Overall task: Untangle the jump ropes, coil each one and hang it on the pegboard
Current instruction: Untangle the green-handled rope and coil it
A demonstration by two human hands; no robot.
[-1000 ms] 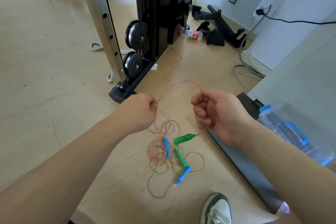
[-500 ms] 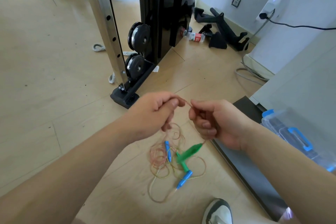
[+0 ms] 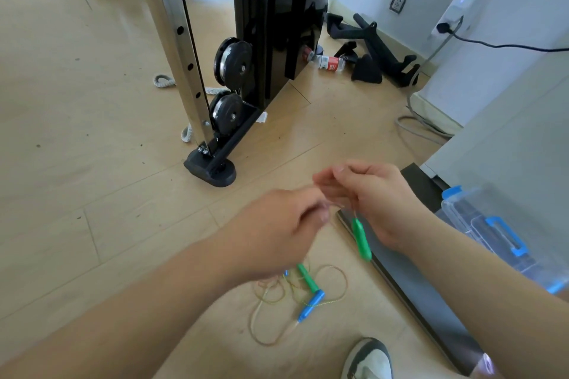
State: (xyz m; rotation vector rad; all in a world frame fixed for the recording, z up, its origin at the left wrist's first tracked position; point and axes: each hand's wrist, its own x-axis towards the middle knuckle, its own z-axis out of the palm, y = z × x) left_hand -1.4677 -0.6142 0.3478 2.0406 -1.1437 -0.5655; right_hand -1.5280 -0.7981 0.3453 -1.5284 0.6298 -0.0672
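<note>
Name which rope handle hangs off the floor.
The green handle hanging below the right hand; the other green handle and the blue handles lie on the floor.

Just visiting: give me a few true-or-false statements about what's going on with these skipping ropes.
A green plastic rope handle dangles below the right hand. True.
The blue plastic handle is in the left hand. False: it lies on the wooden floor.
A clear plastic box with blue latches sits to the person's right. True.
The thin tangled ropes hang on a pegboard. False: they lie mostly on the floor, one strand pinched by both hands.
</note>
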